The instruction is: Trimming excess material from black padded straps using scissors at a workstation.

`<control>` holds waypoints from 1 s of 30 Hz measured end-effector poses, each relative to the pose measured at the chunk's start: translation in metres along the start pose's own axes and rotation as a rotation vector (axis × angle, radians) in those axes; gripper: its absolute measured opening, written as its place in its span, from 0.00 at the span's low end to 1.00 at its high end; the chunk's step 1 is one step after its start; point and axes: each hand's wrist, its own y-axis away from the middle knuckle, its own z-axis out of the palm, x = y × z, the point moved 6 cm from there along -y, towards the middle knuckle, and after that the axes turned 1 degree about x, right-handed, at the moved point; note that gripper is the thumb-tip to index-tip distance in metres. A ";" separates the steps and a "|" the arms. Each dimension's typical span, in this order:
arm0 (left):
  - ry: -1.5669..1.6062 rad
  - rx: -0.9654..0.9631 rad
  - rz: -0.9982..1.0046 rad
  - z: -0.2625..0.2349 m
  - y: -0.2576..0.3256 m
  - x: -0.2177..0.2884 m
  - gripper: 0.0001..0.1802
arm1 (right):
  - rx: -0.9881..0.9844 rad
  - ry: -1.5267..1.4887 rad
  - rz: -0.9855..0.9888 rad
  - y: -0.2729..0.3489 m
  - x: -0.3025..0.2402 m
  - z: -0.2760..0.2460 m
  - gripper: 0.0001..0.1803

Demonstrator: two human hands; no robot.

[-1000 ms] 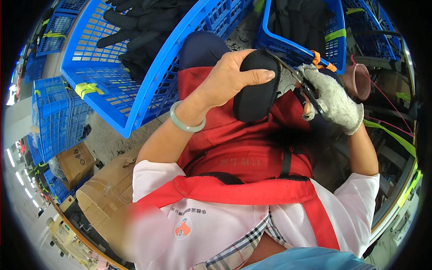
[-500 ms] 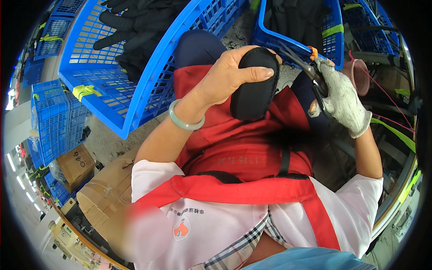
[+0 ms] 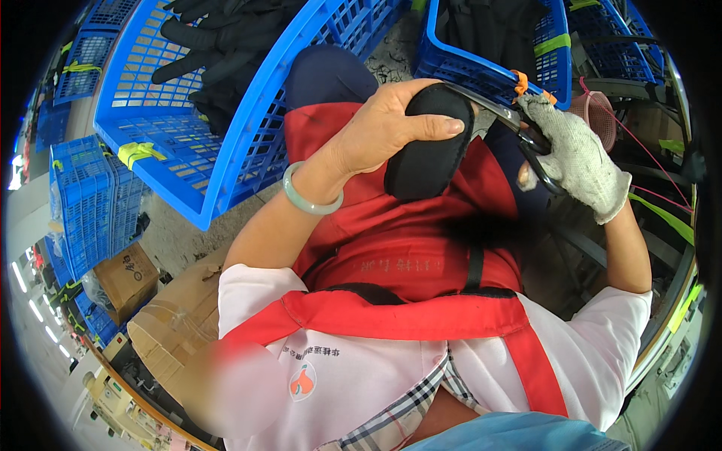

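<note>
Left: a blue crate point(image 3: 226, 161) containing dark pieces. Centre-left: the bare left hand point(image 3: 376, 131), closed in a narrow pinch on a black padded piece point(image 3: 425, 161), thumb across its upper face; the fingers behind are largely hidden. The piece, elongated with rounded ends, lies above the red apron point(image 3: 406, 252); its long axis runs near to far, the far end leaning slightly right. Right of it: scissors point(image 3: 509, 115), blades directed left and far toward its far right edge; contact cannot be told. Right: the gloved right hand point(image 3: 583, 154), closed around the scissor handles.
</note>
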 end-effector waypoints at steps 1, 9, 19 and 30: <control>0.002 0.003 -0.001 0.000 0.001 0.001 0.15 | -0.021 0.046 -0.002 0.000 -0.004 -0.002 0.46; 0.002 -0.013 -0.020 0.002 0.002 0.000 0.14 | -0.122 -0.092 0.086 -0.002 0.011 0.002 0.49; 0.109 0.023 0.028 -0.005 0.003 -0.002 0.15 | -0.011 0.020 0.006 0.005 -0.006 0.005 0.51; -0.001 -0.013 0.021 0.001 0.004 0.001 0.15 | -0.033 0.053 0.026 0.005 -0.015 -0.005 0.40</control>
